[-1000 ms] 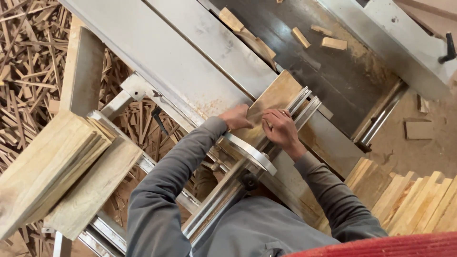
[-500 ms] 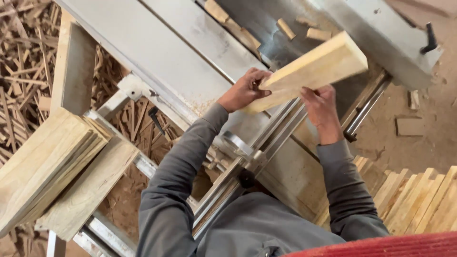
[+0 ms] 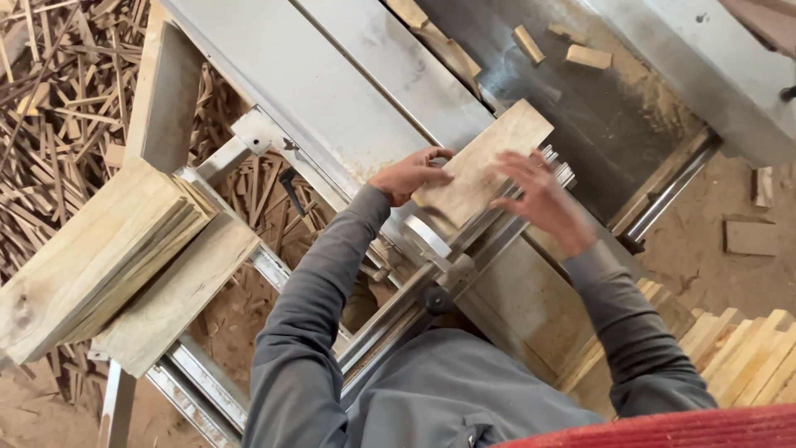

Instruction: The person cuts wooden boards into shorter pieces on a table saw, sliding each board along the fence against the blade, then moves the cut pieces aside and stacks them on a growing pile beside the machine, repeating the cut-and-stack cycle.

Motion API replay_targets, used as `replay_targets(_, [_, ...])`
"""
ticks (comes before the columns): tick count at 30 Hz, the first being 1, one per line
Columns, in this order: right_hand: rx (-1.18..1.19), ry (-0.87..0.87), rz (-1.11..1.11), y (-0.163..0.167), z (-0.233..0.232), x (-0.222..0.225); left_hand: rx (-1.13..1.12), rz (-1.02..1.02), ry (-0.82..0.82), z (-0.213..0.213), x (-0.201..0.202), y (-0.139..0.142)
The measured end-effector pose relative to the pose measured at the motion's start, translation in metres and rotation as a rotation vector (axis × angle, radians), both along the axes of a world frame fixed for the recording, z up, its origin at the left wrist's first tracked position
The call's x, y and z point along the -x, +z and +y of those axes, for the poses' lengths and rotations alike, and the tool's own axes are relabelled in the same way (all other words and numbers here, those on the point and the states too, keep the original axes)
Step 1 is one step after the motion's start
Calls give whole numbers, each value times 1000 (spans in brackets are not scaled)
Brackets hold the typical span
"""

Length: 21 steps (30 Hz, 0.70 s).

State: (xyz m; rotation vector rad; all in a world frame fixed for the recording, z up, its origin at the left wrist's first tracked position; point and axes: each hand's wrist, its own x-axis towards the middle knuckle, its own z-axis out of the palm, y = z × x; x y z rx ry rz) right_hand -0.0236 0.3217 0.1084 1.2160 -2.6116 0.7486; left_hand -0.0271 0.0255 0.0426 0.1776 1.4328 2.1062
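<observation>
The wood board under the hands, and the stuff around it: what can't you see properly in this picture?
- Head view: the right hand is blurred, so whether it touches the board is unclear.
- The left hand hides the board's near left edge.
- The plank stack is cut off by the left edge.
- The saw table runs out past the top edge.

Grey long sleeves, bare hands

The person wears a plain grey long-sleeved top, its soft fabric creased along both arms and ending in snug cuffs at the wrists. The left hand [image 3: 410, 174] and right hand [image 3: 539, 199] are bare, without gloves, rings or a watch. A strip of red ribbed fabric crosses the bottom right corner, over the grey.
</observation>
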Motion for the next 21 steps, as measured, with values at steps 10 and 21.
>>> replay_targets(10, [-129, -467, -466, -43, 34, 121, 805, 264, -200, 0, -17, -49])
replay_targets(21, [-139, -563, -621, -54, 33, 134, 891, 604, -217, 0, -11, -76])
